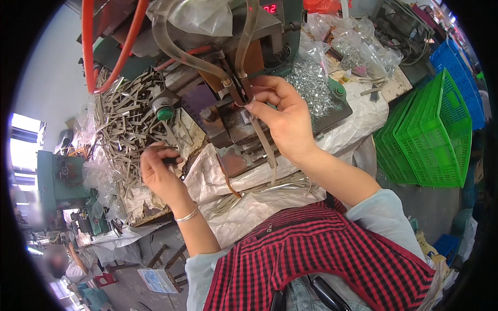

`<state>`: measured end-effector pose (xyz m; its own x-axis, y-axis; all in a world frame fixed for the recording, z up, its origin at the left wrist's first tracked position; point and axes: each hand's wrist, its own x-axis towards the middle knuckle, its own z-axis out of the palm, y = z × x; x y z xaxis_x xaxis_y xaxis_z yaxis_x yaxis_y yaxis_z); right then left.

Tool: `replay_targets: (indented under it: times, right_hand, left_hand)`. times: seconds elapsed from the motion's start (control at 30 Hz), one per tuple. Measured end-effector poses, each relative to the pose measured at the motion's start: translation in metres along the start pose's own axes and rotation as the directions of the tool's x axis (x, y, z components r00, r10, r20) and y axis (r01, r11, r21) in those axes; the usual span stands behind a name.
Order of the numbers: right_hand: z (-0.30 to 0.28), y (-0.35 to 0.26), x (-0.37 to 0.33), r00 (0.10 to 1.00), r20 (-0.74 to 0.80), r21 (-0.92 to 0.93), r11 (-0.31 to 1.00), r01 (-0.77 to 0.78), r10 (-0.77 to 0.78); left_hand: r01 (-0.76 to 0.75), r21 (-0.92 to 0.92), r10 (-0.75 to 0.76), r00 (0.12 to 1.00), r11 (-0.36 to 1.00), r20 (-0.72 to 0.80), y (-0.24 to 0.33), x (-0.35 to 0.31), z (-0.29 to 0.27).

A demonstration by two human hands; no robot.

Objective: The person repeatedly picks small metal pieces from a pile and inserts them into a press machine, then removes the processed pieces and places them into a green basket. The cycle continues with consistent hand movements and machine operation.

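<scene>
- Head view: right grip (pixel 284 116) pinched at the machine (pixel 236 129); can't tell on what.
- Metal strip (pixel 264 142) just below right grip's fingertips, slanting toward the person.
- Left grip (pixel 162 171) curled, can't tell if holding anything, beside strip pile (pixel 124 124) on bench (pixel 144 209).

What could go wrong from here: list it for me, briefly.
The right hand has bare fingers close to the machine's dark tooling; they might get pinched if it moves. The left-side green button sits near the left hand, so a stray knock might press it. The heap of metal strips lies loose and jumbled; an edge might scratch skin.
</scene>
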<state>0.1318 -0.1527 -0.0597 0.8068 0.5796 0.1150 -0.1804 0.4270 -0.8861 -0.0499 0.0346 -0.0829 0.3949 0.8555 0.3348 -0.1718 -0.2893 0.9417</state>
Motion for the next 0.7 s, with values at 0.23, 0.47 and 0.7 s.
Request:
replay_targets:
  times: [0.23, 0.47, 0.7]
  right_hand:
    - [-0.058, -0.031, -0.02, 0.905, 0.285, -0.675, 0.605, 0.423, -0.315]
    - [-0.152, 0.024, 0.006, 0.85, 0.214, -0.976, -0.079, 0.201, -0.481]
    - [-0.152, 0.01, 0.031, 0.847, 0.094, -0.969, 0.146, 0.198, -0.523]
  left_hand:
    - [-0.472, 0.121, 0.447, 0.874, 0.873, 0.191, 0.042, -0.035, 0.03]
    - [-0.898, 0.125, 0.741, 0.422, 0.423, 0.522, 0.048, -0.051, 0.091]
    - [-0.912, 0.094, 0.695, 0.369, 0.4, 0.617, 0.042, -0.044, 0.102]
